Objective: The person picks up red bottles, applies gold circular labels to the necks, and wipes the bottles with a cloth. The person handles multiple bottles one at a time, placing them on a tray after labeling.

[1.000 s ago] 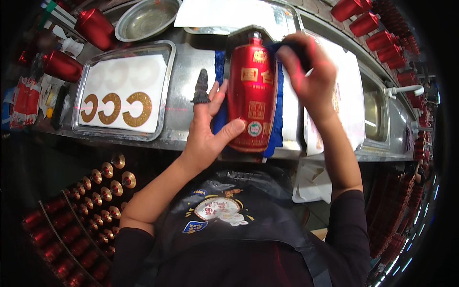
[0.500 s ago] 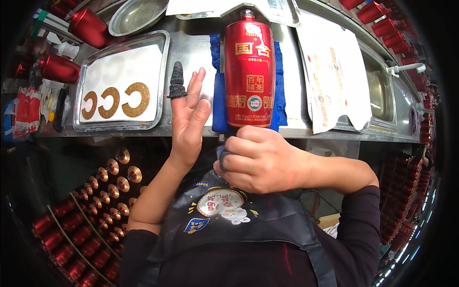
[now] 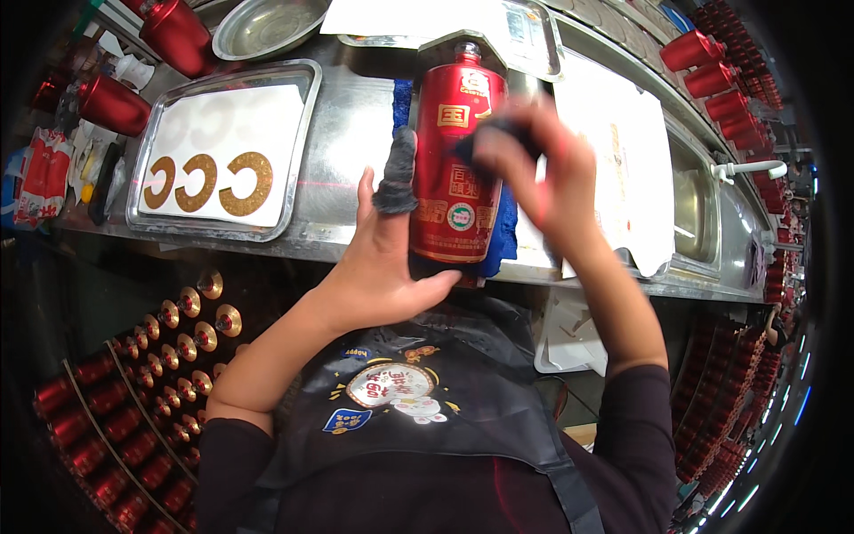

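Observation:
A glossy red bottle (image 3: 436,80) with gold lettering and a small round seal lies on its back on a blue cloth (image 3: 503,233), its neck pointing away from me. My left hand (image 3: 378,258) cups its lower left side, with the thumb at the base. One finger, in a black finger cot (image 3: 397,173), rests along the bottle's edge. My right hand (image 3: 556,173) is over the bottle's upper right side, smeared by motion. Its bent fingers are round a dark blue cloth-like piece (image 3: 464,148), which covers part of the lettering.
To the left, a metal tray (image 3: 298,147) holds white paper with gold C-shaped pieces (image 3: 249,184). Behind stands a metal bowl (image 3: 267,31). White sheets (image 3: 614,151) lie right, beside a sink (image 3: 698,214) and white tap (image 3: 752,169). Racks of red bottles (image 3: 89,427) stand below left.
My left hand has moved right onto the bottle. My right hand has risen from below the base to the upper right side. The bottle has shifted slightly in view.

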`<control>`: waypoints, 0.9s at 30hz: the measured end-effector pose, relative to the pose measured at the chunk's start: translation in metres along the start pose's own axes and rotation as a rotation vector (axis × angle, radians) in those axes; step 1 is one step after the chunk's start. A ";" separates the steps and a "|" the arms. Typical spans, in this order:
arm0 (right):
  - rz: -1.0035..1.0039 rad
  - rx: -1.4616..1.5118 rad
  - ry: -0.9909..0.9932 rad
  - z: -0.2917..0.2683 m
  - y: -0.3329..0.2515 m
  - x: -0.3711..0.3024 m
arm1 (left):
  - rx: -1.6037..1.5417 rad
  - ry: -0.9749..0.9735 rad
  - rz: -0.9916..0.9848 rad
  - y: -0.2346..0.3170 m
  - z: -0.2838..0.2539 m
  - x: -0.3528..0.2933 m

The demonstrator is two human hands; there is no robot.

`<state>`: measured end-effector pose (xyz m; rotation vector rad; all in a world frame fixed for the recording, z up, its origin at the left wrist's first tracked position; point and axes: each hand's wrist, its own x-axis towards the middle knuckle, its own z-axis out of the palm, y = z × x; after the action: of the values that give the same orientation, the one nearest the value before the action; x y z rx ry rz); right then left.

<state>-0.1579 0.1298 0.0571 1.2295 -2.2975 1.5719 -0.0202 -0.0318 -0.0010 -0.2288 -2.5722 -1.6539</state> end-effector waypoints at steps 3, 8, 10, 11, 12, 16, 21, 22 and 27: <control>-0.240 -0.239 0.159 -0.005 0.017 0.048 | 0.209 0.094 0.114 -0.003 0.011 0.012; -0.522 -0.122 -0.134 0.003 -0.014 -0.069 | 0.118 0.150 0.002 -0.014 0.015 0.009; 0.091 0.050 0.034 0.018 0.007 -0.106 | 0.115 0.103 -0.087 -0.018 0.014 0.006; 0.378 0.106 0.097 0.021 0.013 -0.119 | 0.140 0.101 -0.058 -0.020 0.012 0.007; 0.529 0.195 0.221 0.017 0.015 -0.126 | 0.229 0.147 0.059 -0.022 0.011 0.007; 0.671 0.266 0.500 0.010 0.001 -0.101 | 0.325 0.052 0.055 -0.030 0.002 0.009; 0.339 0.077 0.296 0.020 -0.017 -0.083 | 0.221 0.062 -0.018 -0.031 0.003 0.006; 0.492 0.082 0.394 0.019 -0.012 -0.086 | 0.115 0.096 -0.020 -0.032 0.004 0.006; 0.261 0.154 0.377 0.018 0.002 -0.102 | 0.263 0.055 0.013 -0.035 0.003 0.009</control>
<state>-0.0849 0.1724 -0.0022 0.5994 -2.1868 1.9024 -0.0346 -0.0427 -0.0318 -0.1795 -2.7018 -1.2794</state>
